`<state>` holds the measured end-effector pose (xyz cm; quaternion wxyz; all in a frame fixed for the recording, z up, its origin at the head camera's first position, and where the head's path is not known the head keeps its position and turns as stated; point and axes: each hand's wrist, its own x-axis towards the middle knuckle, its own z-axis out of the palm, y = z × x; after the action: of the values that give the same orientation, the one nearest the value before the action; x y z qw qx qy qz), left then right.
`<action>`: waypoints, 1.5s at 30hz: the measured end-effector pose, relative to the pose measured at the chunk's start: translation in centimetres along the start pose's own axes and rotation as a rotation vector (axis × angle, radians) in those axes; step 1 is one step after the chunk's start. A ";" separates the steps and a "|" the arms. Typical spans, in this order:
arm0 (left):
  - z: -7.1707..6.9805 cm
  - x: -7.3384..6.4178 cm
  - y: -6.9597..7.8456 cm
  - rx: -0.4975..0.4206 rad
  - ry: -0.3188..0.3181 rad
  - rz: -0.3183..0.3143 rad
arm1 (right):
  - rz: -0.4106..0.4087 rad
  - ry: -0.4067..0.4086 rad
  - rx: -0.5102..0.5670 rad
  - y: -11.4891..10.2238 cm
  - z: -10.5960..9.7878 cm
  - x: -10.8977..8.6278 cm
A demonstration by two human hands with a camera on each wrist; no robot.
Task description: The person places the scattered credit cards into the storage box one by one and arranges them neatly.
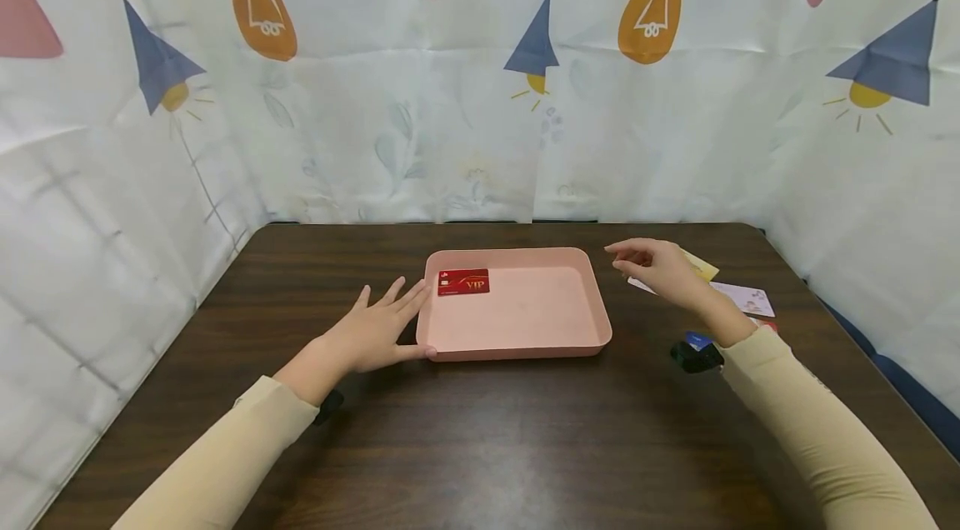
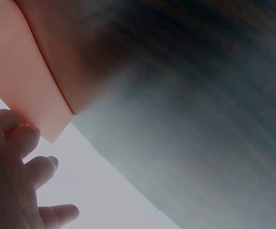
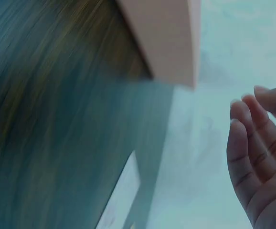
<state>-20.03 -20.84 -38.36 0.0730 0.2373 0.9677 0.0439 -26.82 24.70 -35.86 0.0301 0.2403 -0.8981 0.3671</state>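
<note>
A shallow pink tray [image 1: 540,305] sits on the dark table, with a red VIP card [image 1: 463,282] lying in its upper left. My left hand [image 1: 375,334] is spread at the tray's left side, its thumb and fingertips right at the rim. In the left wrist view its fingers [image 2: 40,171] lie along the tray wall [image 2: 28,71]. Right of the tray, my right hand [image 1: 667,270] hovers with loosely bent fingers and holds nothing. Beneath and beside it lie a yellow card [image 1: 702,265] and a pale lilac card [image 1: 750,299], both partly hidden by the hand.
Near the right wrist, a blue card [image 1: 697,340] and a red card [image 1: 767,323] show in part on the wooden table [image 1: 495,438]. A printed curtain [image 1: 465,138] hangs behind the table and along both sides.
</note>
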 end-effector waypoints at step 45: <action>-0.5 -0.2 0.3 -0.013 0.004 0.000 | 0.439 -0.187 -0.070 8.4 -5.0 -2.9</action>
<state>-19.78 -20.67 -37.85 0.0728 0.2366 0.9676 0.0505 -28.66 34.46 -38.27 -0.1254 0.0711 -0.9398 0.3098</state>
